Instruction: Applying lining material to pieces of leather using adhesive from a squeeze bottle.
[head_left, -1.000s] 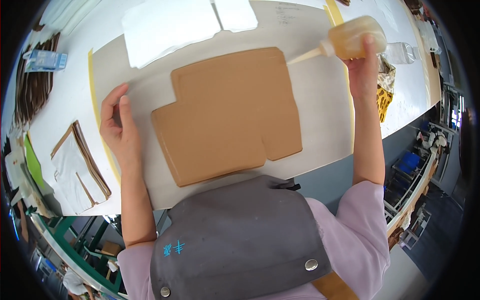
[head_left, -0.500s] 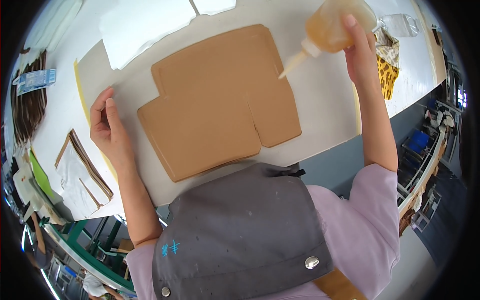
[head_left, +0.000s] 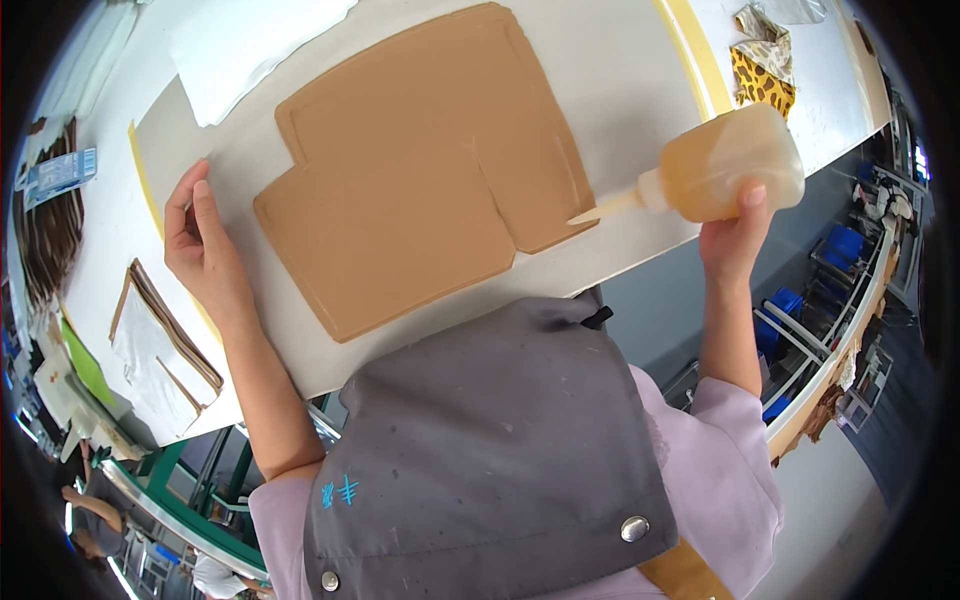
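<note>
My right hand is closed round a translucent squeeze bottle of amber liquid. The bottle is tilted nearly level, and its long nozzle points left, its tip at the lower right corner of a flat brown leather-like piece. I cannot tell whether the tip touches it. The piece has stepped sides and a slit, and a faint pale line follows its right edge. Left of the piece, my left hand hovers with loosely curled fingers, thumb apart, nothing seen in it.
White sheets lie at the back. On the left are brown-edged white pieces and a stack of dark strips with a blue packet on it. Leopard-print cloth lies at the far right. Yellow tape crosses the table.
My right hand has brought the bottle down toward me, its tip moving along the brown piece's right edge to the lower corner. My left hand is nearly still.
</note>
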